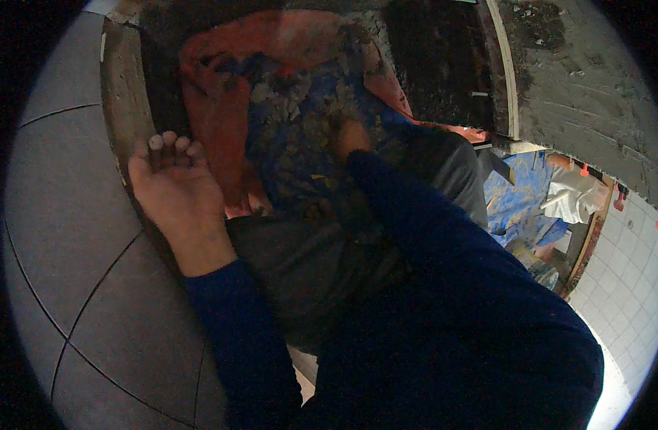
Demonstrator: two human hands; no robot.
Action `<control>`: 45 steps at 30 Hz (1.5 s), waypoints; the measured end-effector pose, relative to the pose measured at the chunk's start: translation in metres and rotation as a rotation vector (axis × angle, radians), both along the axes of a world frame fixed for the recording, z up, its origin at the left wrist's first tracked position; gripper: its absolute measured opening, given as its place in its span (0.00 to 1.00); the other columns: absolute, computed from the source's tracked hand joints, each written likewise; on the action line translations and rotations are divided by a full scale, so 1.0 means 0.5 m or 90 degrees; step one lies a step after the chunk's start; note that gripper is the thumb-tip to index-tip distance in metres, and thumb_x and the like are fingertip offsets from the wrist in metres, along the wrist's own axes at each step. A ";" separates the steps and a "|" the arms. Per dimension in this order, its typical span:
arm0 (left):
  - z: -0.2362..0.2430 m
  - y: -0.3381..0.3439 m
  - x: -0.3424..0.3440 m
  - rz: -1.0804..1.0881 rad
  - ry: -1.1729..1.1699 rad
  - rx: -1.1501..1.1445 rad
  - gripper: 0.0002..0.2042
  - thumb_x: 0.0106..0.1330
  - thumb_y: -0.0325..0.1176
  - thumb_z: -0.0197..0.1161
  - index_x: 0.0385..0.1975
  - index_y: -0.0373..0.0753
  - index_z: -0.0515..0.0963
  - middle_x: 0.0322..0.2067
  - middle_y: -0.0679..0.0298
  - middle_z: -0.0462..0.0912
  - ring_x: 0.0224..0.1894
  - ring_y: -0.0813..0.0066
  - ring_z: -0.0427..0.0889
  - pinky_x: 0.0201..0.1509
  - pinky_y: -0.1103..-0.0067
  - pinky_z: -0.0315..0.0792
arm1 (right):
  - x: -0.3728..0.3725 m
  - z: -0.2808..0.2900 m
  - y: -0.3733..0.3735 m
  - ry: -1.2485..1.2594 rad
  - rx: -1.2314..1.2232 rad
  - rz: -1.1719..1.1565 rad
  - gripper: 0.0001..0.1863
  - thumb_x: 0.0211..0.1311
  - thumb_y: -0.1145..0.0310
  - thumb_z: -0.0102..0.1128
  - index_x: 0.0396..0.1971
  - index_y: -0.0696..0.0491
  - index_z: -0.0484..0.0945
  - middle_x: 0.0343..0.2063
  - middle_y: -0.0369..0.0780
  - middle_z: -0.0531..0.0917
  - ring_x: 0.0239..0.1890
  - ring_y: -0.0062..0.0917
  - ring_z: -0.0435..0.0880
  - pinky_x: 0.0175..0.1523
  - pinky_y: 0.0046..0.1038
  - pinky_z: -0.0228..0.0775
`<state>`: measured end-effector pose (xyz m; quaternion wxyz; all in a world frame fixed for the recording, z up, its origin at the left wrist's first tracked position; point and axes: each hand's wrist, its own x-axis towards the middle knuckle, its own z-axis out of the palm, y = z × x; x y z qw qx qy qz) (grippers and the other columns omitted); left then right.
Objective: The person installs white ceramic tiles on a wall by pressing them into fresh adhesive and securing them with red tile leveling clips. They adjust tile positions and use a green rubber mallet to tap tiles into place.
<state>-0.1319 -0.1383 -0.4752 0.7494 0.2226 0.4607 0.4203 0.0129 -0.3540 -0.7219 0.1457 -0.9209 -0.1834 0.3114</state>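
Note:
My left hand (178,183) is palm up at the edge of the grey tiles, with its fingers loosely curled and apart and nothing in it. Away in the middle, my right hand (352,137) reaches down to a blue sheet (275,175) strewn with rubble (307,129). Its fingers are lost in shadow and rubble, so what they touch or hold is hidden. Around the blue sheet, reddish-orange sheeting (221,107) lies in folds. My legs in dark grey trousers (293,265) are just below the sheet.
Large grey tiles (64,215) cover the left side, bordered by a worn strip (125,79). At the upper right is a rough cement surface (580,93) with a pale edge strip (507,64). Beyond it are another blue sheet (519,193), a crumpled white bag (569,193) and white tiles (623,251).

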 end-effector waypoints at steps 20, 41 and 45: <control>-0.008 0.005 0.008 0.033 -0.002 -0.005 0.08 0.73 0.38 0.53 0.34 0.42 0.73 0.32 0.64 0.77 0.35 0.70 0.74 0.40 0.73 0.70 | 0.017 -0.083 0.101 -0.112 0.056 0.237 0.24 0.65 0.55 0.61 0.60 0.45 0.76 0.60 0.49 0.74 0.49 0.51 0.84 0.50 0.50 0.79; -0.017 0.006 0.014 0.008 -0.010 0.008 0.08 0.75 0.37 0.54 0.35 0.40 0.73 0.32 0.66 0.76 0.36 0.72 0.75 0.40 0.74 0.70 | 0.277 -0.063 0.098 -0.137 -0.037 -0.027 0.19 0.62 0.56 0.62 0.46 0.53 0.84 0.44 0.48 0.88 0.45 0.45 0.88 0.50 0.47 0.80; -0.025 0.013 0.004 -0.005 -0.036 -0.029 0.08 0.74 0.36 0.56 0.34 0.41 0.74 0.32 0.66 0.76 0.36 0.72 0.75 0.41 0.74 0.71 | 0.292 -0.042 0.090 -0.244 -0.126 0.275 0.17 0.63 0.57 0.62 0.43 0.54 0.86 0.42 0.47 0.88 0.41 0.41 0.88 0.47 0.45 0.80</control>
